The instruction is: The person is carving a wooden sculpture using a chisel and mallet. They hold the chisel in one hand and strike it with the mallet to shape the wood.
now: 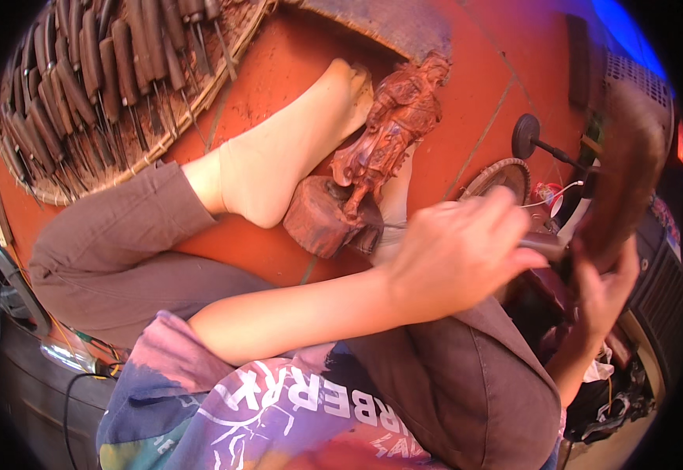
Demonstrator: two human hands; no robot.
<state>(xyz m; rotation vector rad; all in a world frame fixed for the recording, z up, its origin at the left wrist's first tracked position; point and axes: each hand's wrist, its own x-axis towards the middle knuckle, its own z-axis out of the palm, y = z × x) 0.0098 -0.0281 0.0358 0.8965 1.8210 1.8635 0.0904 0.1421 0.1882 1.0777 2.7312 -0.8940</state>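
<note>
A reddish-brown carved wooden figurine lies tilted on the floor, its chunky base toward me. My bare feet rest against it on both sides. My left hand is closed around a chisel, whose wooden handle sticks out on the right. The chisel's thin shaft points at the base; whether its tip touches the wood I cannot tell. Further right, my right hand grips a thick dark wooden mallet, raised and smeared by motion, close to the handle's end.
At the far left a round woven tray holds many wooden-handled chisels. A dark board lies beyond the figurine. On the right are a black round-based stand, a round basket and a cluttered box. A small fan-like ring stands at left.
</note>
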